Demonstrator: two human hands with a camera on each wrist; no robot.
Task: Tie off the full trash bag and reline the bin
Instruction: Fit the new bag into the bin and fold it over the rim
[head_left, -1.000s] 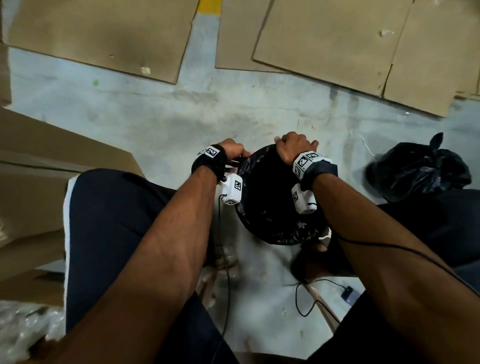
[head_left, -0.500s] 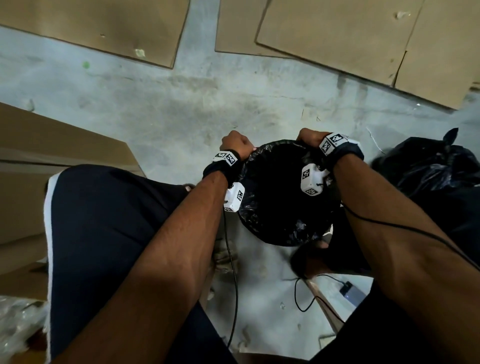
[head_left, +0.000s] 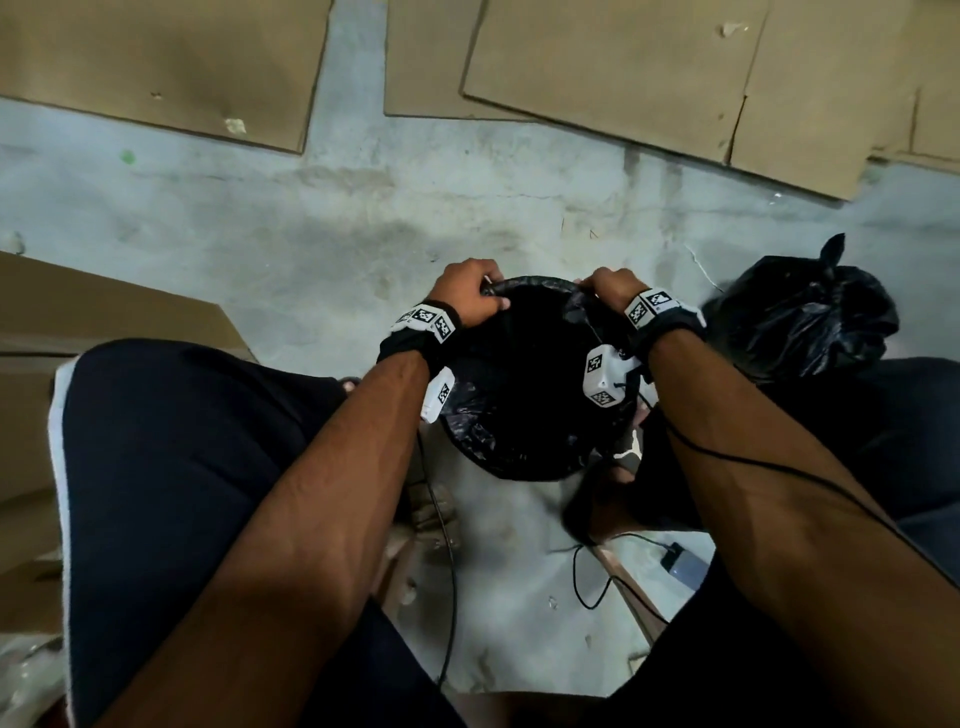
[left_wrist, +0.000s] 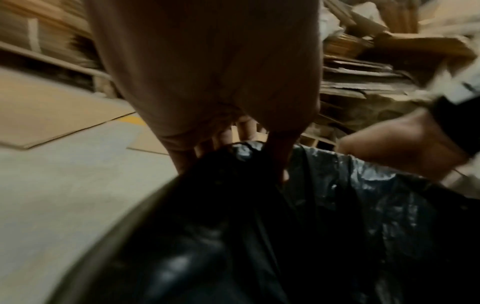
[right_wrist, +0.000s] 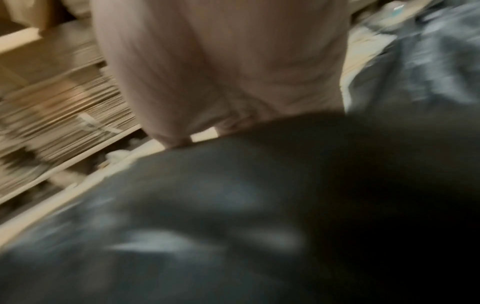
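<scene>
Black, thin plastic, the fresh bin liner (head_left: 524, 415) is sitting inside the round dark bin (head_left: 519, 470) on the grey concrete floor (head_left: 311, 234). The left hand (head_left: 465, 296) and the right hand (head_left: 610, 291) are each pinching its edge at the far rim, folding it over. The knotted full black trash bag (head_left: 800, 322) is lying nearby on the right, so I judge only the fitting is left.

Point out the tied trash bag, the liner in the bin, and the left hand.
tied trash bag (head_left: 800, 322), head view, bulging side.
liner (head_left: 524, 426), head view, near fold.
left hand (head_left: 465, 293), head view, back of hand.
</scene>
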